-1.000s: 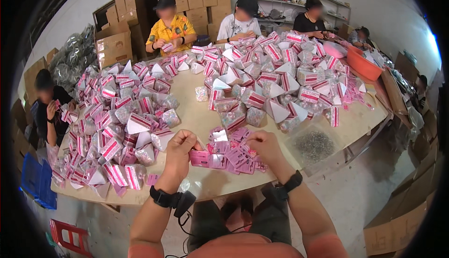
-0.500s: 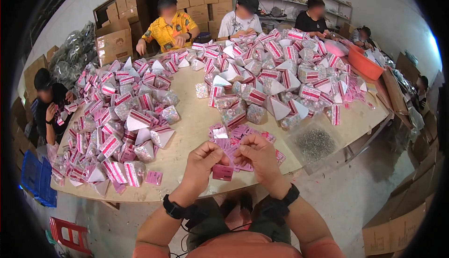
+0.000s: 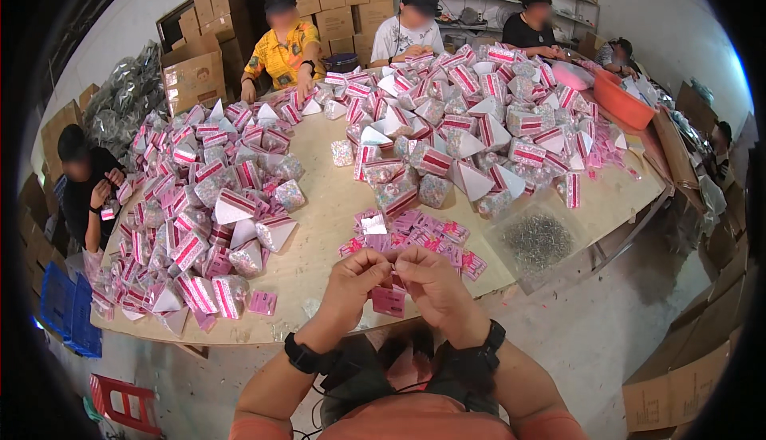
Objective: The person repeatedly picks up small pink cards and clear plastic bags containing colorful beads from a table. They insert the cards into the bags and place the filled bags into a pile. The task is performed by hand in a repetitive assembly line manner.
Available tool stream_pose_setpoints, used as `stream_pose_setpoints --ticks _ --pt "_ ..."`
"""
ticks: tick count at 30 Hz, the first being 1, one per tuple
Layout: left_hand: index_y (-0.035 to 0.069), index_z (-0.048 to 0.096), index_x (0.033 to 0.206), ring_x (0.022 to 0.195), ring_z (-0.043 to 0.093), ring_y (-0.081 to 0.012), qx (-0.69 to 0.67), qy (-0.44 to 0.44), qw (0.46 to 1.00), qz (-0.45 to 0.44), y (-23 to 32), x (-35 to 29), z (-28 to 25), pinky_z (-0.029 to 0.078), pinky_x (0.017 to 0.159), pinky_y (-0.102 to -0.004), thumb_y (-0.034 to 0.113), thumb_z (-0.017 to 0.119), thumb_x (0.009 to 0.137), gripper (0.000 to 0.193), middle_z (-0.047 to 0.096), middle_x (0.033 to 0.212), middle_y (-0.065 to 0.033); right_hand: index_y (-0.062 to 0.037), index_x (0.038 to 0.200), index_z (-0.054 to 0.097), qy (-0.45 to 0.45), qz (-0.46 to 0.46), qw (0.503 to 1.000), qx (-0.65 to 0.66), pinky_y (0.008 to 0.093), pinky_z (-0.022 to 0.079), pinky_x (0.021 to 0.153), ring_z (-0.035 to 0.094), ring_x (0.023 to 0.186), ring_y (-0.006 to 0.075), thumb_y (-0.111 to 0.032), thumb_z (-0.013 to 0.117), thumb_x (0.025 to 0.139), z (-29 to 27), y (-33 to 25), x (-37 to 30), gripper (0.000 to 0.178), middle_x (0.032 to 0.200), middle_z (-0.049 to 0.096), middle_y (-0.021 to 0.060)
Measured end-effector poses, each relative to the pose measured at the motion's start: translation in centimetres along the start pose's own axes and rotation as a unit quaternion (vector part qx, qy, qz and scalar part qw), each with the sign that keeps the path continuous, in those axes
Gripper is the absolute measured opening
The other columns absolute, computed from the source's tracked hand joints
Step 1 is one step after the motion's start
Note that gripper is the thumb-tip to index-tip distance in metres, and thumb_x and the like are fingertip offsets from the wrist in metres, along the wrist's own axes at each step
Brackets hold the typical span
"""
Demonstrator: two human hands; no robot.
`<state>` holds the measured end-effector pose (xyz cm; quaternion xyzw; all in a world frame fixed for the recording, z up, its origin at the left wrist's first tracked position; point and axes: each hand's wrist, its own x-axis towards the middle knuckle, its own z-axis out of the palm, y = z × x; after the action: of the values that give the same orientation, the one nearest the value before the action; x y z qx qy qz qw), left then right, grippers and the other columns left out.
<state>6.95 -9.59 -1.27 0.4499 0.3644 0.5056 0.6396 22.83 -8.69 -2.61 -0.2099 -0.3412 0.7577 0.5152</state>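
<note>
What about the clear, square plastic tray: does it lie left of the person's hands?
No, the tray lies right of the person's right hand.

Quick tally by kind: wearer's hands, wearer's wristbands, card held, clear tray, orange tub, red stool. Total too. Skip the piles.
Wearer's left hand and right hand: 2
Wearer's wristbands: 2
Held pink card: 1
Clear tray: 1
Orange tub: 1
Red stool: 1
Total: 8

Left grip [image 3: 349, 288] pinched; right grip [image 3: 433, 284] pinched close beside; forearms [image 3: 273, 382] angled inward.
</note>
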Motion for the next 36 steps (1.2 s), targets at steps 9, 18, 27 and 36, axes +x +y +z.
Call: stream_pose_setpoints --ticks 9,18,27,36 --pt "0.003 0.06 0.09 0.073 0.055 -0.0077 0.036 0.003 0.999 0.008 -0.1 -0.9 -0.2 0.048 0.068 -0.0227 0.011 0.06 0.091 0.008 0.059 0.08 -0.0016 -0.0015 0.094 0.061 0.023 -0.016 0.998 0.048 0.0333 0.045 0.086 0.059 0.091 0.0178 -0.008 0.06 0.088 1.4 -0.7 -0.6 0.008 0.101 0.063 0.009" --pt "0.003 0.058 0.089 0.068 0.051 -0.0061 0.077 0.022 0.992 0.102 0.3 -1.2 -0.2 0.04 0.062 -0.0199 0.015 0.059 0.092 0.012 0.056 0.076 0.0006 -0.0032 0.091 0.06 0.093 -0.032 0.994 -0.053 0.0293 0.045 0.081 0.057 0.087 0.0146 -0.007 0.06 0.088 0.1 -0.8 -0.3 0.005 0.103 0.063 0.0098" --pt "0.003 0.058 0.089 0.066 0.051 -0.0069 0.098 -0.003 0.991 0.094 -0.1 -0.8 -0.5 0.041 0.062 -0.0209 0.015 0.059 0.092 0.012 0.056 0.072 0.0005 -0.0027 0.091 0.061 0.069 -0.01 0.996 -0.054 0.0267 0.043 0.075 0.055 0.08 0.0121 -0.006 0.061 0.086 -0.6 0.0 -0.1 0.006 0.096 0.063 0.0069" --pt "0.002 0.059 0.092 0.074 0.054 -0.0081 0.147 -0.013 0.986 0.079 -1.0 -0.8 -0.7 0.045 0.067 -0.0234 0.008 0.059 0.09 0.006 0.057 0.079 -0.0003 -0.0014 0.091 0.062 0.043 -0.005 0.999 0.022 0.0242 0.042 0.072 0.053 0.075 0.0103 -0.005 0.062 0.085 1.4 -0.7 -0.5 0.007 0.091 0.063 0.0056"
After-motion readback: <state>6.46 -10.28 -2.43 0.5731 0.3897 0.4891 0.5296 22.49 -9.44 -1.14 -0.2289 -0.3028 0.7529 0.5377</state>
